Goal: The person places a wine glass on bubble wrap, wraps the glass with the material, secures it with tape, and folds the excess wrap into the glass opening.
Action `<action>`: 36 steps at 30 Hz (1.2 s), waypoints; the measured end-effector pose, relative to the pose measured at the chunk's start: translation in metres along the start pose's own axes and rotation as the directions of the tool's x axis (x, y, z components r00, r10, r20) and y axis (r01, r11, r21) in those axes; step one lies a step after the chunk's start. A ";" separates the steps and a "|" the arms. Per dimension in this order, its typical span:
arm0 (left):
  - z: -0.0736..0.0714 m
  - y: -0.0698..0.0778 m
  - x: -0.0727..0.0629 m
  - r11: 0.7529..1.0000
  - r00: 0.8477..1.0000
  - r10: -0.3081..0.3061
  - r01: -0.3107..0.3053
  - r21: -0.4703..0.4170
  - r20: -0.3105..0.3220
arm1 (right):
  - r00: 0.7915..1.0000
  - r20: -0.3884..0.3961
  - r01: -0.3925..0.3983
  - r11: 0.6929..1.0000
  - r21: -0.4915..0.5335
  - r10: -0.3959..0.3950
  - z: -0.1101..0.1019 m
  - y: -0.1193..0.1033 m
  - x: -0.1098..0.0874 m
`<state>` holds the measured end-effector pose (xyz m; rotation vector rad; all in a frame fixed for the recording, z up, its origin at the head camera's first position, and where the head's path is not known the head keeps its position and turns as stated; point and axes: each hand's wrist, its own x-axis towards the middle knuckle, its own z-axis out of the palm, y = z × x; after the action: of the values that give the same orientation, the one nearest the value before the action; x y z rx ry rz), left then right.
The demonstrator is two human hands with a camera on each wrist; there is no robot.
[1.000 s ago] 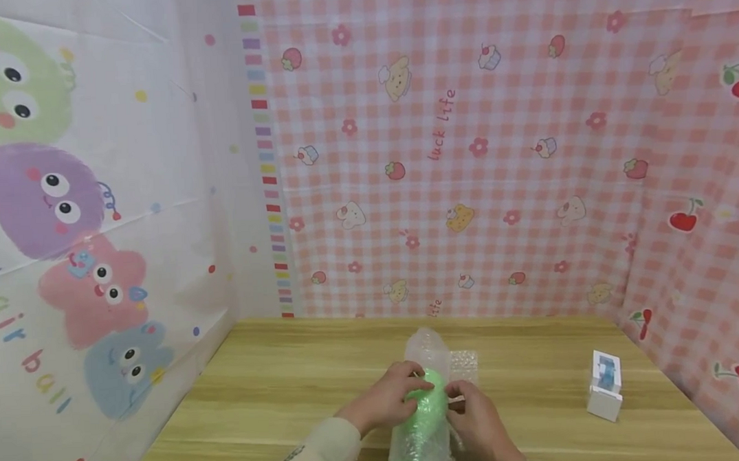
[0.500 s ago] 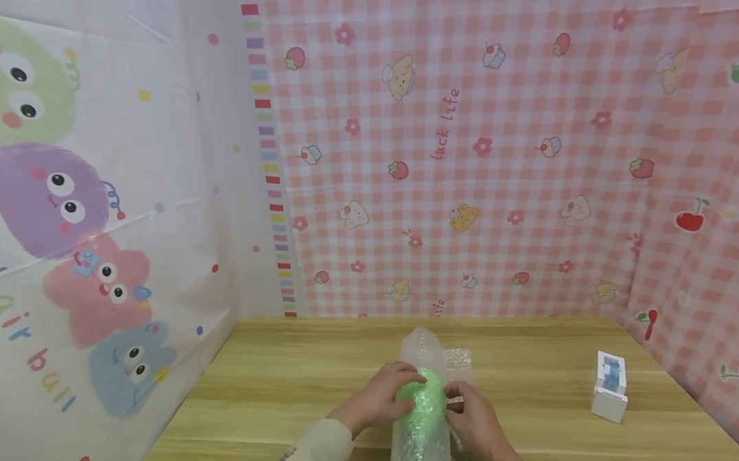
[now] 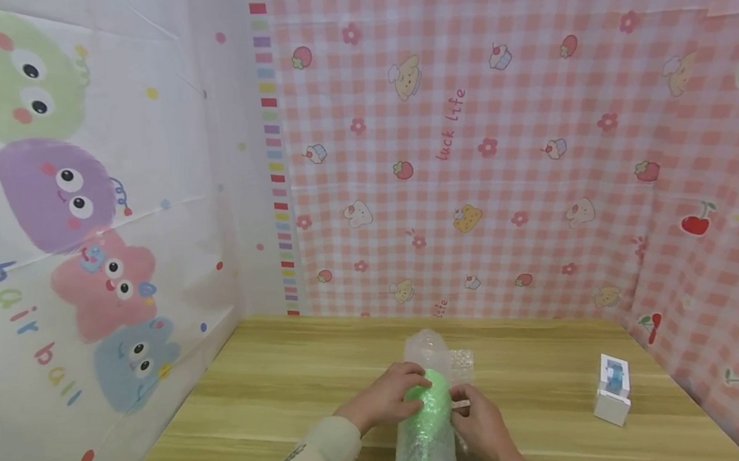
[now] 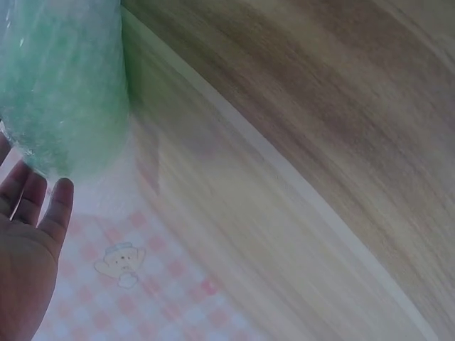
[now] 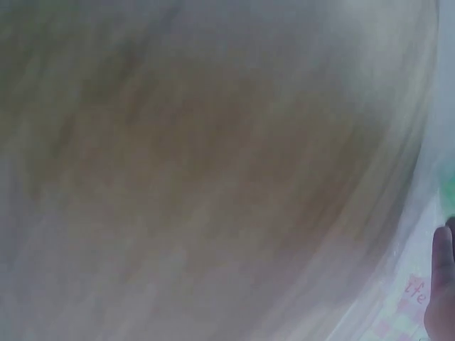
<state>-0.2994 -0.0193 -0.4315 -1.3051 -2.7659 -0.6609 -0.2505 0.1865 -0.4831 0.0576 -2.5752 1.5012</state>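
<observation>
A green, roughly cylindrical thing wrapped in bubble wrap lies lengthwise on the wooden table, its near end cut off by the bottom of the head view. My left hand rests on its upper left side, and in the left wrist view the fingers reach out against the wrapped green surface. On the opposite side my right hand pinches a small pale strip right at the wrap's edge. Only part of the right hand shows in the right wrist view.
Loose bubble wrap extends past the far end, and a flat piece pokes out to its right. A white box-shaped dispenser with a blue insert stands on the right of the table. Printed cloths hang behind and at both sides.
The right hand's fingers have shifted slightly, and the pale strip now shows more clearly between them. The left hand stays on the wrapped thing. The head view has turned a little left.
</observation>
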 end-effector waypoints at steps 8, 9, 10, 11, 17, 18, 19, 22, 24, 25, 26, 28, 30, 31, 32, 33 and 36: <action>0.000 -0.001 -0.001 1.000 1.000 -0.028 0.028 -0.004 0.006 | 0.995 -0.088 0.051 0.999 -0.012 -0.052 0.008 -0.002 -0.001; 0.001 -0.001 -0.001 0.999 0.999 -0.035 0.035 -0.014 0.006 | 0.995 -0.091 0.049 0.999 -0.012 -0.050 0.008 -0.002 -0.001; 0.002 -0.001 -0.001 0.999 0.999 -0.044 0.044 -0.025 0.006 | 0.995 -0.091 0.048 0.999 -0.013 -0.049 0.008 -0.001 -0.001; 0.002 -0.001 -0.001 0.998 0.999 -0.049 0.049 -0.032 0.005 | 0.995 -0.086 0.043 0.999 -0.007 -0.044 0.007 -0.001 -0.001; 0.006 -0.006 -0.004 0.989 0.996 -0.082 0.078 -0.126 -0.022 | 0.998 -0.059 0.010 0.999 0.033 -0.008 0.002 -0.002 -0.003; 0.006 -0.006 -0.004 0.987 0.996 -0.088 0.084 -0.140 -0.022 | 0.998 -0.063 0.016 0.999 0.041 -0.013 0.002 -0.002 -0.003; 0.006 -0.006 -0.004 0.984 0.995 -0.093 0.089 -0.151 -0.021 | 0.998 -0.067 0.019 0.998 0.052 -0.015 0.002 -0.002 -0.003; 0.007 -0.006 -0.003 0.985 0.996 -0.084 0.081 -0.154 -0.015 | 0.997 -0.078 0.021 0.997 0.078 -0.015 0.001 0.001 -0.004; 0.008 -0.005 -0.002 0.988 0.998 -0.062 0.059 -0.142 -0.018 | 0.997 -0.079 0.009 0.996 0.084 -0.002 -0.001 0.003 -0.004; 0.009 -0.005 -0.001 0.990 0.998 -0.052 0.048 -0.131 -0.023 | 0.997 -0.078 0.003 0.996 0.084 0.004 -0.001 0.004 -0.004; 0.009 -0.004 0.000 0.992 0.999 -0.043 0.039 -0.121 -0.027 | 0.997 -0.078 -0.004 0.996 0.088 0.011 -0.002 0.005 -0.004; 0.009 -0.002 0.001 0.994 0.999 -0.027 0.023 -0.103 -0.038 | 0.997 -0.080 -0.005 0.996 0.091 0.012 -0.003 0.007 -0.004; 0.009 -0.001 0.001 0.995 0.999 -0.032 0.028 -0.099 -0.042 | 0.997 -0.080 -0.001 0.995 0.103 0.009 -0.003 0.007 -0.004; 0.009 -0.001 0.001 0.995 0.998 -0.040 0.036 -0.096 -0.040 | 0.997 -0.082 0.000 0.994 0.112 0.009 -0.003 0.007 -0.005; 0.009 -0.001 0.001 0.994 0.998 -0.047 0.043 -0.099 -0.037 | 0.996 -0.083 0.001 0.993 0.120 0.009 -0.003 0.006 -0.005; 0.008 -0.001 0.001 0.993 0.998 -0.054 0.050 -0.105 -0.034 | 0.996 -0.085 0.005 0.992 0.125 0.006 -0.002 0.006 -0.005; 0.008 -0.002 0.001 0.993 0.998 -0.062 0.059 -0.104 -0.028 | 0.996 -0.085 -0.007 0.992 0.129 0.018 0.000 0.004 -0.004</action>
<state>-0.3001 -0.0168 -0.4391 -1.2201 -2.7906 -0.8312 -0.2469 0.1885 -0.4874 -0.0071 -2.4150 1.6348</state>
